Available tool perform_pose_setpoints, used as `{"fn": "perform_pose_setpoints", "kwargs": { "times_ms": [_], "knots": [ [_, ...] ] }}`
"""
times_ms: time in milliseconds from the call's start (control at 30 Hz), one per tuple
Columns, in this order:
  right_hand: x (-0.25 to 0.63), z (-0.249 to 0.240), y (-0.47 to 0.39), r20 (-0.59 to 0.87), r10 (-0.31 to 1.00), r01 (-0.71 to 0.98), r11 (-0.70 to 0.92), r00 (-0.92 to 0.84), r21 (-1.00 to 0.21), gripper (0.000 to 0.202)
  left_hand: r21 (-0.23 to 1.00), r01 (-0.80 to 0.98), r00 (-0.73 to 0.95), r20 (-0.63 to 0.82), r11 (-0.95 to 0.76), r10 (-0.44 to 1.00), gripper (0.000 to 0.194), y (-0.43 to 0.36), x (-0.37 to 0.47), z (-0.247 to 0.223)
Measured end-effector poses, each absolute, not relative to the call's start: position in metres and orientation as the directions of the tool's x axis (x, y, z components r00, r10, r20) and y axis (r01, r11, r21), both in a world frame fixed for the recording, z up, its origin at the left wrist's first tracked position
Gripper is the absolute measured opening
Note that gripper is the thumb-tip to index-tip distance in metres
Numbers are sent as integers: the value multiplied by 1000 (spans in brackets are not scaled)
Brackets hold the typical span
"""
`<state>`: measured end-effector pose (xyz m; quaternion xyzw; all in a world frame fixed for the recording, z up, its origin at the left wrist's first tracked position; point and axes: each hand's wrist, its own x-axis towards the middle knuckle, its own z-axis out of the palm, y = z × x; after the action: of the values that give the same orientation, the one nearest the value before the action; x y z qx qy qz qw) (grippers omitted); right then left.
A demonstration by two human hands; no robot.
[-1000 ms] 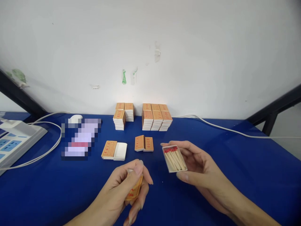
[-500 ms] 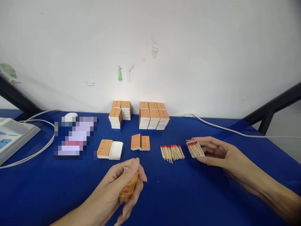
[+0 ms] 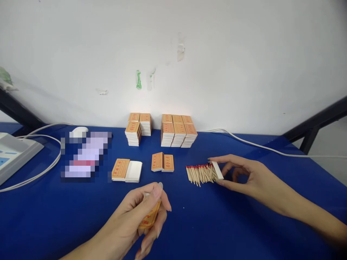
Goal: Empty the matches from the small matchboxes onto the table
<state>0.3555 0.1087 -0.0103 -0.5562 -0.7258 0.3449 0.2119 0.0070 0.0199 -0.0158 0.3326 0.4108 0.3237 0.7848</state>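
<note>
My right hand [image 3: 240, 173] grips a white matchbox tray [image 3: 217, 170] by its edges, tipped on its side so its outer face turns toward me. Against the tray's left side lies a pile of red-headed matches [image 3: 199, 174] on the blue table. In my left hand [image 3: 148, 213], closed near the front, sits an orange matchbox sleeve [image 3: 150, 216], partly covered by the thumb and fingers. Beyond that hand are a matchbox pulled half open [image 3: 121, 169], showing a white tray part, and two orange matchbox pieces [image 3: 162, 162] leaning together.
Two groups of stacked matchboxes [image 3: 179, 131] stand near the wall, the smaller stack [image 3: 133, 134] on the left. A blurred-out phone-like object [image 3: 89, 153], a white mouse [image 3: 79, 131] and a white device [image 3: 16, 155] occupy the left. A white cable [image 3: 252, 146] runs along the back right.
My right hand has moved left and tipped the tray over, and its matches now lie with the pile on the table. The left hand keeps its hold, almost unmoved.
</note>
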Motion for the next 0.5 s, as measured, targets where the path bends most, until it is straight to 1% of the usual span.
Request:
{"fn": "perform_pose_setpoints", "kwargs": {
  "times_ms": [100, 200, 333, 400, 500],
  "knots": [
    [352, -9, 109, -21, 943, 682, 225, -333, -696, 49, 787, -234, 451, -432, 571, 781, 48, 21, 7, -15],
    [350, -11, 108, -20, 926, 695, 268, -376, -667, 47, 782, -239, 459, -431, 576, 777, 49, 22, 8, -13],
    [349, -15, 109, -35, 935, 719, 247, -353, -649, 55, 781, -255, 476, -411, 569, 778, 48, 21, 11, -12],
    [348, -14, 110, -44, 943, 733, 226, -330, -642, 53, 780, -263, 481, -404, 568, 778, 48, 20, 11, -10],
    [347, -11, 112, -45, 932, 730, 251, -360, -636, 46, 781, -261, 483, -403, 567, 778, 50, 19, 11, -10]
  ]
}}
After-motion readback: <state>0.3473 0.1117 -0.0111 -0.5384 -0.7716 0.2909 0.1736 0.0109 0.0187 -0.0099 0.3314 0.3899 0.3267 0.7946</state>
